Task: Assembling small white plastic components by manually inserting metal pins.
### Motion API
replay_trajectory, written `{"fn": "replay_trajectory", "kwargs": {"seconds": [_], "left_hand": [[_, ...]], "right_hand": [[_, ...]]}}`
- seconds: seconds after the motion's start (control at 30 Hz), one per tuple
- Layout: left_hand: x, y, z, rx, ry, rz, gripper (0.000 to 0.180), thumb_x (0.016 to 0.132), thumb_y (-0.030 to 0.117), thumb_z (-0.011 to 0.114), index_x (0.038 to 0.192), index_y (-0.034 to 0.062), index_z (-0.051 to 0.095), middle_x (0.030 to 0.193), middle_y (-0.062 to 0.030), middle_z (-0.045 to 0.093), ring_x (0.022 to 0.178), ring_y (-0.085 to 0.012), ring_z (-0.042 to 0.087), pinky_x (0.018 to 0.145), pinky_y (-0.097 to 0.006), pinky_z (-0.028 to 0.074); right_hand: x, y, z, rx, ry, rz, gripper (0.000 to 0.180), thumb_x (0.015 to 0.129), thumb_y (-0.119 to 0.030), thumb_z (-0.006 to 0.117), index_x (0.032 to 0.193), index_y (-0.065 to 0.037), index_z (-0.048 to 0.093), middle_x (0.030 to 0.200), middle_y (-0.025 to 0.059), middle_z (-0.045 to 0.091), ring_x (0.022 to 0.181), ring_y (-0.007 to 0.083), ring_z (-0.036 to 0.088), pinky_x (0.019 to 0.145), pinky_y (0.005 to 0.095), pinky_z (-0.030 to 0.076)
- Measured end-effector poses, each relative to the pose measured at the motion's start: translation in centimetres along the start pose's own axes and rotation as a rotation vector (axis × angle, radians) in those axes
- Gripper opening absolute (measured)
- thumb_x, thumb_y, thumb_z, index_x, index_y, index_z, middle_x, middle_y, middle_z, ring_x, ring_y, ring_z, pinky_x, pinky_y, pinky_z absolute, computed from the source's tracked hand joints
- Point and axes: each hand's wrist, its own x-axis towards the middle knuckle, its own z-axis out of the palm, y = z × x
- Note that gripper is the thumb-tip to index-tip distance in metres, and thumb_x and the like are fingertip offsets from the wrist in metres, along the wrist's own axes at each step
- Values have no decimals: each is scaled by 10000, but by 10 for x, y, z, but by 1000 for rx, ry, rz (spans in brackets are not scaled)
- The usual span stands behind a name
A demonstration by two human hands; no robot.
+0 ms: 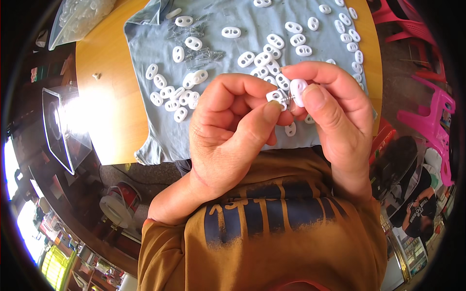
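Between the thumb and fingers of my left hand (225, 133) is a small white two-hole plastic piece (274, 96). My right hand (342, 119) pinches a rounded white oval plastic piece (298, 91) close to its right. A thin metal coil spring (287, 98) bridges the gap between the two pieces. Both hands are closed and raised over the near part of a grey-blue cloth (145, 41). Just beyond my fingers lies a cluster of white two-hole oval pieces (263, 59). My fingers partly hide the held pieces and some of that cluster.
Loose coil springs (206, 57) and another group of white ovals (171, 93) lie left on the cloth. More ovals (358, 57) line its right edge. The cloth covers a wooden table (104, 58). A clear bag (80, 22) sits far left; a pink plastic chair (429, 114) stands right.
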Motion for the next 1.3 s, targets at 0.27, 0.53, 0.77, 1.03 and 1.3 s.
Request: {"fn": "replay_trajectory", "kwargs": {"seconds": [0.27, 0.53, 0.77, 1.03, 1.3], "left_hand": [[0, -2, -1, 18, 0, -17, 133, 826, 32, 542, 944, 9, 483, 763, -75, 598, 626, -99, 564, 519, -203, 432], [-2, -2, -1, 6, -11, -13, 185, 828, 35, 547, 992, 4, 466, 719, -58, 576, 592, -95, 520, 534, -210, 423], [-3, 1, -1, 34, -57, -22, 253, 831, 34, 557, 1057, -5, 449, 741, -63, 586, 598, -98, 524, 562, -203, 423], [-2, 4, -4, 127, -116, -21, 343, 844, 53, 558, 1156, -27, 441, 773, -62, 602, 611, -93, 533, 575, -201, 428], [-4, 4, -8, 273, -254, 23, 463, 865, 44, 518, 1288, -29, 345, 812, -71, 614, 659, -105, 562, 635, -217, 454]], "right_hand": [[-2, 5, -3, -505, 68, -276, 215, 863, -79, 522, 1043, 30, 571, 833, 12, 555, 692, 54, 470, 632, 173, 384], [3, 6, -7, -767, -35, -490, 213, 845, -36, 516, 1032, 43, 580, 797, 47, 536, 640, 87, 448, 564, 202, 373], [1, 4, -6, -786, -31, -490, 236, 855, -33, 505, 1069, 43, 564, 792, 53, 536, 647, 91, 475, 553, 205, 407], [-7, 12, -6, -577, 69, -436, 229, 856, 4, 508, 1083, 40, 513, 899, 89, 559, 725, 91, 520, 626, 195, 447], [-7, 7, -16, -718, -89, -545, 246, 817, 6, 547, 1057, 63, 533, 1031, 122, 550, 841, 115, 515, 726, 225, 423]]}}
